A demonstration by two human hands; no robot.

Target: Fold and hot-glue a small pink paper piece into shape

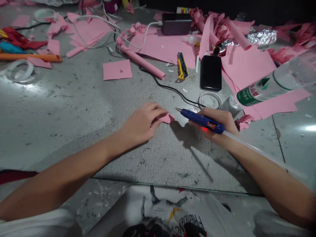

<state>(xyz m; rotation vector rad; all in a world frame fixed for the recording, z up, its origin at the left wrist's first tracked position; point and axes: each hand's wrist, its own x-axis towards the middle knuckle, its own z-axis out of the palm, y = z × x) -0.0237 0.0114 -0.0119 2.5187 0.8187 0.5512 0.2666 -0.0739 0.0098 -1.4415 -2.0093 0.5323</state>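
My left hand (145,121) pinches a small folded piece of pink paper (168,118) just above the grey table. To its right, my right hand (219,123) is wrapped round a blue glue gun (201,120). The gun's metal tip points left and sits a little above and right of the folded paper, apart from it. A long clear glue stick (259,151) sticks out of the gun's back end over my right forearm. A red light glows under the gun.
Beyond my hands lie a pink paper rectangle (118,69), a rolled pink tube (148,65), a yellow cutter (182,66), a black phone-like device (211,73) and a tape roll (210,100). A plastic bottle (269,84) lies at the right. A black cable crosses the middle.
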